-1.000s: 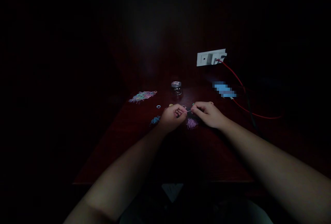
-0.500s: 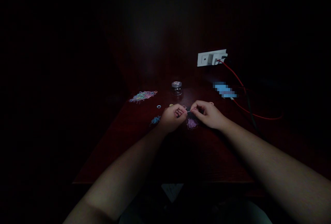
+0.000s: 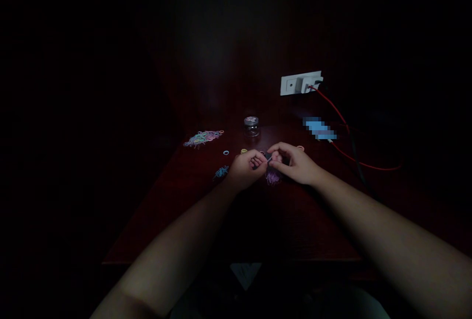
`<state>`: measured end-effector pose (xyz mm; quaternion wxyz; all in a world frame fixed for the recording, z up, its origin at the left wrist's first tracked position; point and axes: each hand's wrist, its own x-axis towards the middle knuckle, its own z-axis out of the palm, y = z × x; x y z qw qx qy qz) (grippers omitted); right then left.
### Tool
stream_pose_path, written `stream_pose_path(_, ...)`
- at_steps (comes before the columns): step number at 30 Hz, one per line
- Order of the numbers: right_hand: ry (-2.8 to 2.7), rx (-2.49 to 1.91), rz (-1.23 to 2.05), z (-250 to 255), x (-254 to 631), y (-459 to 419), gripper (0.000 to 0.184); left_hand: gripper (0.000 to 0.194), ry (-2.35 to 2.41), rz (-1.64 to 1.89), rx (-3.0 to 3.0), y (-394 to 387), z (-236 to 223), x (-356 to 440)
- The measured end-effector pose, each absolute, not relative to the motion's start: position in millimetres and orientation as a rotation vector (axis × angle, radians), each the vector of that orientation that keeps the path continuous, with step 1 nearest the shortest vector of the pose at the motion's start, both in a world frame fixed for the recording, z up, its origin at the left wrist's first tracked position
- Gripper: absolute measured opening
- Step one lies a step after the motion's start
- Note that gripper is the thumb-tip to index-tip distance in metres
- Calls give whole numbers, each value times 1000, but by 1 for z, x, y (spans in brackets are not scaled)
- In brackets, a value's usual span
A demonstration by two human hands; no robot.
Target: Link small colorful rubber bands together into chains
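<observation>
A thin pale hair tie (image 3: 269, 159) is stretched short between my two hands above the table. My left hand (image 3: 249, 167) pinches one end between thumb and fingertips. On the other side, my right hand (image 3: 293, 162) has its thumb and index finger spread around that end, while its other fingers curl at the band. Just below the fingers lies a pile of purple hair ties (image 3: 273, 177), partly covered by my right hand. A blue pile of hair ties (image 3: 221, 171) sits left of my left hand. Behind the hands are single ties: blue (image 3: 226, 153), yellow (image 3: 244, 151) and pink (image 3: 300, 148).
A mixed pile of hair ties (image 3: 204, 138) lies at the back left of the dark red table (image 3: 147, 230). A clear lidded jar (image 3: 251, 126) stands at the back. Right of it is a blurred blue device (image 3: 319, 128), with a red cable (image 3: 368, 165) leading toward the wall socket (image 3: 291, 84).
My right thumb and index finger have parted from their pinch and reach closer to the left fingertips. My left hand stays nearly still, holding the hair tie.
</observation>
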<state>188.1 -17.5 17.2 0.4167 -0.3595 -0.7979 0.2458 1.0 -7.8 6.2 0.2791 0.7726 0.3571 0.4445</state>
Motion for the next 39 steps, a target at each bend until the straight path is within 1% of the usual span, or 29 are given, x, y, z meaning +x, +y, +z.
stream_pose_path(2,-2015,-921,616,17,187,-18,29,5,948,1191,2061,-9,7,2)
stream_pose_path(6,-2034,-956,597,20,187,-19,19,5,932,1166,2027,-10,8,3)
stream_pose_path(17,-2018,-945,532,24,185,-23,14,5,924,1152,2041,-6,5,2)
stream_pose_path(20,-2003,-956,506,25,186,-23,13,5,938,1146,2039,-7,6,2)
stream_pose_path(26,-1958,-920,567,22,188,-19,10,4,951,1141,2029,-9,9,1)
stream_pose_path(39,-1964,-939,531,21,189,-16,9,6,934,1091,2063,-9,9,1)
